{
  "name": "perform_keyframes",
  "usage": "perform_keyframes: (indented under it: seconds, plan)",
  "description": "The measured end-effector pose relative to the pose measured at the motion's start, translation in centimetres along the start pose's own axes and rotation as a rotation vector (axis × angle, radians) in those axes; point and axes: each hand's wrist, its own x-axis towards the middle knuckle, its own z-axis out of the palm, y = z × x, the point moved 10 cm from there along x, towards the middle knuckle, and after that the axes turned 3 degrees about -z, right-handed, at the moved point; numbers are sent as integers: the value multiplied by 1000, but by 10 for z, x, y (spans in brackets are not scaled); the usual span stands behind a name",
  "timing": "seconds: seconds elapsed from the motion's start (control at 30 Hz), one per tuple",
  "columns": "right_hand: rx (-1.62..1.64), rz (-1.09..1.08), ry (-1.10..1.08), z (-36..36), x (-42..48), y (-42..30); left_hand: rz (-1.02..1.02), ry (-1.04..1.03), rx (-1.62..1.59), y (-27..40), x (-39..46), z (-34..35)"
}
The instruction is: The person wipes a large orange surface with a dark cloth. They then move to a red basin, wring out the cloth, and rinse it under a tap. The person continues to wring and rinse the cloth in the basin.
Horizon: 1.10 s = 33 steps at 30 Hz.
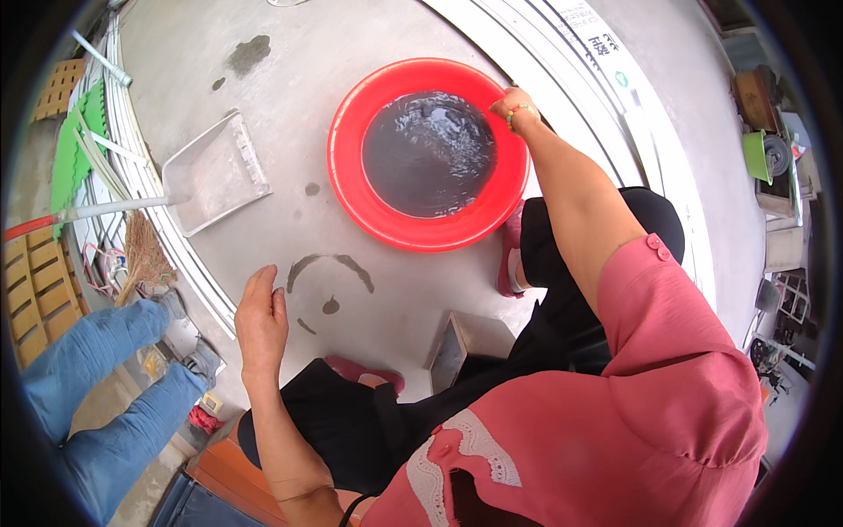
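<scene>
A round red plastic basin (428,234) stands on the concrete floor, holding dark, murky water with a rippled, shiny surface. My right hand (515,109), with a beaded bracelet at the wrist, grips the basin's rim on its right side; some fingers are hidden at the rim. Away from the basin, at the lower left, my left hand (262,316) is raised over the floor with fingers extended, holding nothing. Wet marks (330,304) lie on the floor between that hand and the basin.
A long-handled dustpan (214,174) lies left of the basin, near a straw broom (146,250) and long white strips (141,141). More white panels (579,112) run along the right. A box-like stool (477,339) is between my legs. Another person's jeans-clad legs (125,421) are at lower left.
</scene>
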Motion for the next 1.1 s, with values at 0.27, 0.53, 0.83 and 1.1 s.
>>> perform_keyframes:
  seconds: [0.27, 0.53, 0.83, 1.1]
  plan:
    - [-231, -76, 38, -64, 48, -10, 8, 23, 112, -17, 28, -16]
    - [1100, -341, -238, -137, -89, -206, 126, -81, 109, 17, 27, 19]
    - [1511, -199, -596, -149, -224, -202, 188, -129, -32, 54, 8, 20]
    - [1604, -130, -536, -148, -190, -196, 303, -211, -2, 144, 8, -43]
